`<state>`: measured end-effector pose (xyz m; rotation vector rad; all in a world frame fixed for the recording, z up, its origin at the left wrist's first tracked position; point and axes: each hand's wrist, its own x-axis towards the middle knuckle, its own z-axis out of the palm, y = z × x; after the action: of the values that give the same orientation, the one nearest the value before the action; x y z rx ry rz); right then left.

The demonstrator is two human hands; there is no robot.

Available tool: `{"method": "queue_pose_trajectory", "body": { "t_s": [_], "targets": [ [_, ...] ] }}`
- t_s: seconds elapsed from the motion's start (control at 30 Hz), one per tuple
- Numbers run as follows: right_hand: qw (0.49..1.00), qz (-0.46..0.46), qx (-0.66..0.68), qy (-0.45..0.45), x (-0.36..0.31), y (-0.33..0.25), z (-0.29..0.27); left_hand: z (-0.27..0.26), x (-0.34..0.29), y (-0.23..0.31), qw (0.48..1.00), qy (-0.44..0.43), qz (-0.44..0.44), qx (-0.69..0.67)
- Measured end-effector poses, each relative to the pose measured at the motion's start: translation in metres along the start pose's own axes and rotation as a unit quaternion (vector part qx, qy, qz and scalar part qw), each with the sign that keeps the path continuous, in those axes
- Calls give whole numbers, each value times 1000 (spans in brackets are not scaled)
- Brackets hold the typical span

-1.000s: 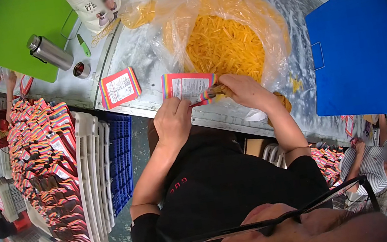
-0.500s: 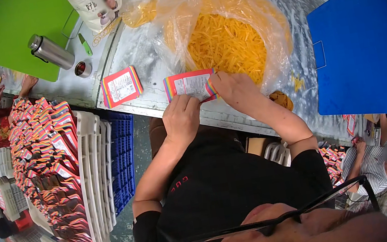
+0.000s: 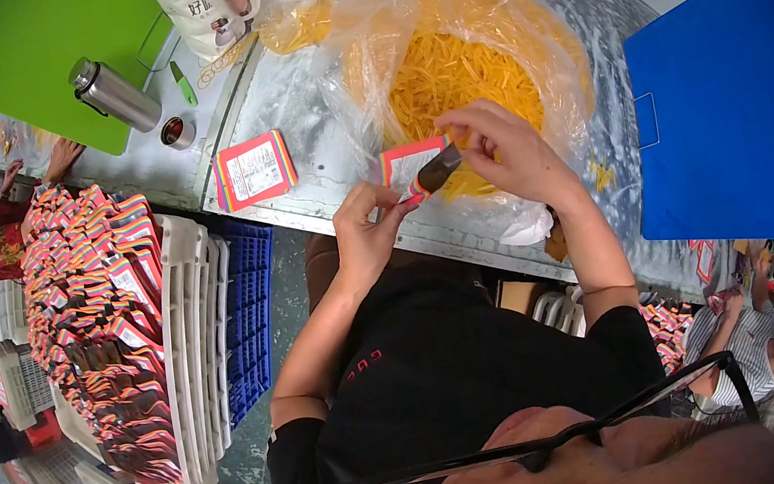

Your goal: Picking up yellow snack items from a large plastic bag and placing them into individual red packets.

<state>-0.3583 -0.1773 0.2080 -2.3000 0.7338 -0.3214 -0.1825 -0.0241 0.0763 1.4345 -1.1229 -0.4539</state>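
Note:
My left hand (image 3: 367, 230) pinches the near edge of a small flat pouch (image 3: 437, 171) with a dark face and a rainbow-striped edge, tilted up over the table. Beneath it lies another red pouch (image 3: 394, 156) with a white label, partly covered. My right hand (image 3: 510, 157) is at the raised pouch's right end, thumb and fingers apart; whether a fingertip touches the pouch is hard to see. Just beyond, yellow strips (image 3: 457, 79) fill a large open clear plastic bag (image 3: 359, 64). Left of my hands sits a stack of red labelled pouches (image 3: 254, 172).
Left stand stacked white crates (image 3: 186, 345) heaped with striped pouches (image 3: 97, 328), beside blue crates (image 3: 252, 314). A steel flask (image 3: 116, 94), a cup (image 3: 177, 132) and a green knife (image 3: 183, 84) are at the upper left. A blue panel (image 3: 732, 116) bounds the right. Other people work on both sides.
My right hand has lifted off the pouch's right end and spread its fingers. The pouch in my left hand has tipped up, showing its dark face. The view has shifted slightly.

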Motion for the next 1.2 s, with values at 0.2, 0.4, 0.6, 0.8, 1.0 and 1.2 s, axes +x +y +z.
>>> {"method": "queue_pose_trajectory", "body": {
  "t_s": [0.2, 0.4, 0.6, 0.8, 1.0, 1.2],
  "targets": [
    [989, -105, 97, 30, 2, 33, 22, 1, 2, -6, 998, 6, 62, -23],
    [953, -9, 302, 18, -3, 59, 62, 1, -12, -23, 999, 14, 23, 25],
    [930, -53, 361, 41, -3, 64, 66, -15, -9, -14, 997, 40, 61, 41],
    [909, -20, 416, -5, 12, 47, 94, -44, -20, 4, 990, 41, 63, 122],
    [895, -46, 437, -70, 14, 10, 118, -87, -44, 20, 996, 34, 76, 10],
    [891, -69, 420, -156, 40, 1, 130, -212, -121, 66, 881, 367, 2, 298]
  ]
}}
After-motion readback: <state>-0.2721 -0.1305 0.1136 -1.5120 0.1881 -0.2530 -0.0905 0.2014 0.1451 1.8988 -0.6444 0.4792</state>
